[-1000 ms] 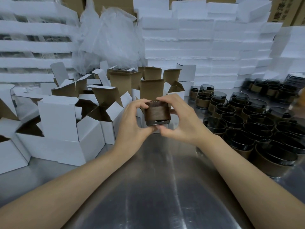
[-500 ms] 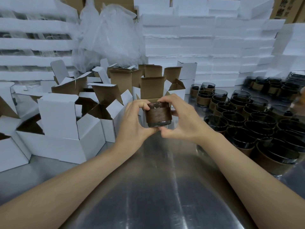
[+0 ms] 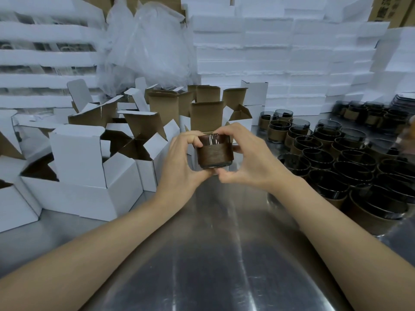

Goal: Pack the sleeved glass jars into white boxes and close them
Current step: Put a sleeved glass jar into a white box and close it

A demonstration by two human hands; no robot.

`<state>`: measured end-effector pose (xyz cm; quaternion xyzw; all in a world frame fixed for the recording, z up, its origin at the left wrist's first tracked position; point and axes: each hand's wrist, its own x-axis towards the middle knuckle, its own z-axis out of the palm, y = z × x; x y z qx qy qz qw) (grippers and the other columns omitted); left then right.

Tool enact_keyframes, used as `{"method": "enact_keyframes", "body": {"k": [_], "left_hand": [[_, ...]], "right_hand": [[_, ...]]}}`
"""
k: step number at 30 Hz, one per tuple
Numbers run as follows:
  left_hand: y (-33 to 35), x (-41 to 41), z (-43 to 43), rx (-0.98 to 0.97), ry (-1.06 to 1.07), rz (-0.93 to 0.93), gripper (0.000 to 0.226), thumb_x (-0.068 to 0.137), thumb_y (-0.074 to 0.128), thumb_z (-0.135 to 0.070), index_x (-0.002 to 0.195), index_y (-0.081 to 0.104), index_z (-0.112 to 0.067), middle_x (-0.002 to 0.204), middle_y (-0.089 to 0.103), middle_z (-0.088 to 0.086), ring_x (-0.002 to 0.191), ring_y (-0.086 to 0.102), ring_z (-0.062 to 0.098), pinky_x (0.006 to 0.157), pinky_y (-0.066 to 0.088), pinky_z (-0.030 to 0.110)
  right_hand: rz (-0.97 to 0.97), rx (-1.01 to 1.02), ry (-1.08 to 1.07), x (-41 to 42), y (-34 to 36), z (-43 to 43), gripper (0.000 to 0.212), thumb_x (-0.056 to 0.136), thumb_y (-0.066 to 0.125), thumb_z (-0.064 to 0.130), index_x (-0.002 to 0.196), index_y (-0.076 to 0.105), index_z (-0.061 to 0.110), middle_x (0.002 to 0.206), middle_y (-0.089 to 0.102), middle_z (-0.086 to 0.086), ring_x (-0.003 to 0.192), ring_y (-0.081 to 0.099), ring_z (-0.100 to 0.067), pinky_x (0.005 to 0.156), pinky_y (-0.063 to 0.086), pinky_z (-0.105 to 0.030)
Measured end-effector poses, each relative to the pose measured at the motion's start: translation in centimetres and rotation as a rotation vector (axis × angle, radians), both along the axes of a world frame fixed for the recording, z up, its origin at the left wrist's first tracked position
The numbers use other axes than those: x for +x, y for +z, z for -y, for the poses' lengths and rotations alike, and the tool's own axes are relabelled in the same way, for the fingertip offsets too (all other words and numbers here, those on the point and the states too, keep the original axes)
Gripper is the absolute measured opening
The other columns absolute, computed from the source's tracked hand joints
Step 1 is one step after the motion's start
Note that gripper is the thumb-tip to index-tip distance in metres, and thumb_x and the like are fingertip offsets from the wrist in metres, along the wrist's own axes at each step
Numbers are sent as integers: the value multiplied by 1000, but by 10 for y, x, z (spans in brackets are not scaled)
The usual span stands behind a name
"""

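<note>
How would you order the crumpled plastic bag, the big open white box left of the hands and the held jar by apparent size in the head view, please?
1. plastic bag and open white box: about alike, unranked; the bag lies farther back.
2. jar: clearly smallest.

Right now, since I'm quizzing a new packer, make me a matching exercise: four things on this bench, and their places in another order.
1 held jar
2 waiting jars
3 open white boxes
4 plastic bag

A table, right side
B behind the boxes
C between left hand and right hand
D table, left side

Pairs: 1-C, 2-A, 3-D, 4-B
</note>
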<state>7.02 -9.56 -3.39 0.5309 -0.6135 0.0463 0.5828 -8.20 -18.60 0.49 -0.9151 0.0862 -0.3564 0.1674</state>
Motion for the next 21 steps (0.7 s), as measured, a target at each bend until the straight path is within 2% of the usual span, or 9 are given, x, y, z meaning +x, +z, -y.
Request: {"method": "enact_keyframes", "body": {"k": [3,5,7,9,12,16,19,21], "left_hand": [[1,-1,0,-54,-61,-83,61,68,83,-17,106,42,-38,121,50,-19,120,47,4,102,37,15],[1,-2,0,-105,-105,-158,68,69,82,-21,119,40,-39,126,50,-19,125,48,9,107,37,23],[1,-2,0,-118,-151,-211,76,72,81,-21,130,34,-37,133,49,-14,130,46,12,111,36,34],[3,-1,0,-86,-188,-239,80,74,77,-22,135,30,-44,139,47,-14,133,43,12,110,38,40],[4,-1,0,-31,-194,-216,75,77,72,-29,133,30,-58,139,42,-27,135,39,8,109,40,40],[2,0,0,39,-177,-182,73,81,69,-23,138,31,-49,132,42,-39,133,41,7,108,41,42],[2,1,0,84,-179,-163,81,83,71,-10,144,26,-38,133,42,-37,132,42,3,109,41,39],[2,1,-1,95,-190,-115,82,84,67,-12,144,20,-43,147,35,-21,136,37,6,111,37,37]], "right_hand": [[118,15,2,1,-1,1,71,71,82,13,133,47,10,119,49,5,112,49,-4,92,48,-15],[211,132,23,-1,0,3,78,71,83,14,137,42,18,122,53,1,117,52,-6,95,47,-16],[195,203,46,-3,2,4,74,76,77,15,138,39,26,124,54,2,119,53,-7,95,46,-16],[120,159,44,-4,2,5,70,79,66,11,141,39,27,126,54,2,116,54,-9,93,46,-15],[101,72,24,-3,1,7,72,77,62,1,143,40,21,124,55,-1,111,55,-10,88,46,-10],[93,-7,17,-5,2,10,71,78,66,-4,142,42,15,121,54,3,112,53,-6,89,46,-8],[74,-37,8,-5,1,10,69,77,66,-5,140,44,11,119,51,6,111,51,-4,88,45,-6],[67,-60,0,-5,1,10,67,76,66,-5,139,46,8,119,51,7,110,52,-5,89,46,-7]]}}
